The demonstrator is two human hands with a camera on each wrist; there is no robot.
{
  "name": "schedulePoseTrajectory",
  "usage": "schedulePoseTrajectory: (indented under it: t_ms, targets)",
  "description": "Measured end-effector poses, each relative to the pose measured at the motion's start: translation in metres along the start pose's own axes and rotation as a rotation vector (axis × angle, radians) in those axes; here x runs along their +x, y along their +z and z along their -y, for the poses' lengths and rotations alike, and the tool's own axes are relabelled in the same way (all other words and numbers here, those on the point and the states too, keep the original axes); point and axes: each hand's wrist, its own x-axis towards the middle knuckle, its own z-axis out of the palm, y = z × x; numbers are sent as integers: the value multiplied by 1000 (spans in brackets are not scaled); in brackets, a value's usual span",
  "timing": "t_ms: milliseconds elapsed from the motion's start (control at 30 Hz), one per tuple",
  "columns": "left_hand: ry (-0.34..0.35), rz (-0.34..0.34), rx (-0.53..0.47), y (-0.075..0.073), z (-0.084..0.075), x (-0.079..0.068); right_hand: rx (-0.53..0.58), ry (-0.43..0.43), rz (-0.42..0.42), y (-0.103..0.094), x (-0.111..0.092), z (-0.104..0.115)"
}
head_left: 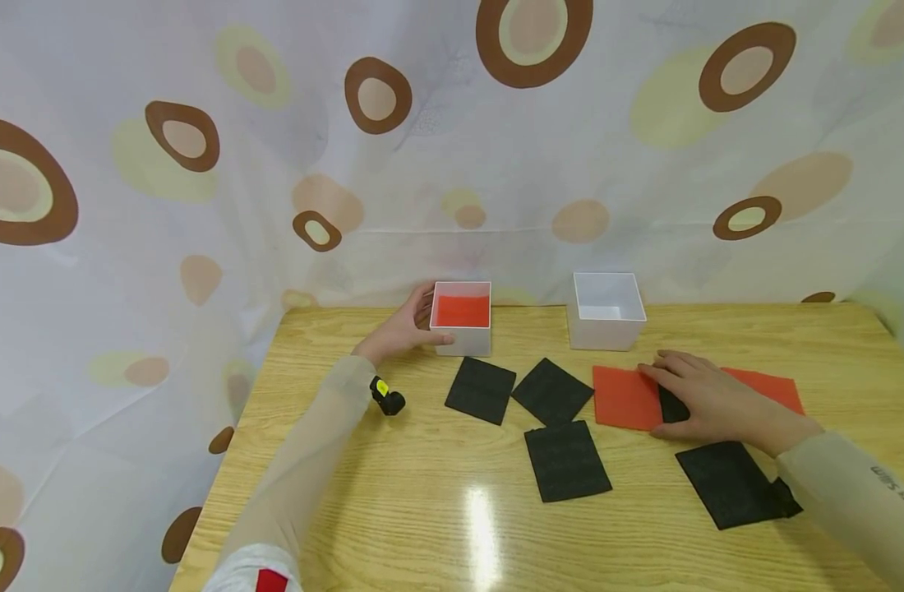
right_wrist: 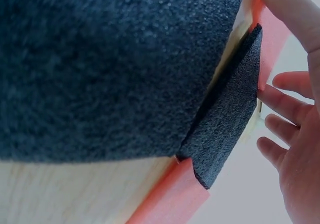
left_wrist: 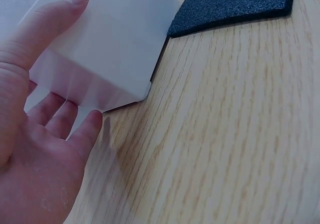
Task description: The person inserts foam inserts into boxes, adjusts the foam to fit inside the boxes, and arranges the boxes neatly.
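Observation:
My left hand (head_left: 398,330) grips a white box (head_left: 463,340) at its left side, thumb on the front wall and fingers around the corner. Inside that box lies a red square (head_left: 463,312). On the right, my right hand (head_left: 707,400) spans a flat red foam square (head_left: 624,399), its thumb at the near edge and its fingertips at the far edge. A black foam square (head_left: 672,405) shows partly beneath this hand, beside the red one. Another red square (head_left: 770,388) lies behind the hand, partly covered. Near the right wrist is a black foam square (right_wrist: 110,69).
A second white box (head_left: 607,333) stands at the back, right of the first. Several black foam squares (head_left: 568,460) lie between the hands on the wooden table (head_left: 393,501). A patterned curtain (head_left: 452,164) hangs behind the table's back edge.

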Motion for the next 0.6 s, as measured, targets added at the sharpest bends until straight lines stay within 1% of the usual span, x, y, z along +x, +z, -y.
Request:
schedulePoseTrajectory:
  t_ms: [167,267,467,600]
  targets:
    - [-1,-1,4,0,1,0,-18,-37,-53,4,0,-2]
    - [1,-1,3,1,0,0,-7,-41,-72,6,0,-3]
    - [0,-5,8,1,0,-1,4,-29,-70,5,-1,-2]
    - [6,-1,-10,1,-1,0,3,-2,-53,-1,-2,0]
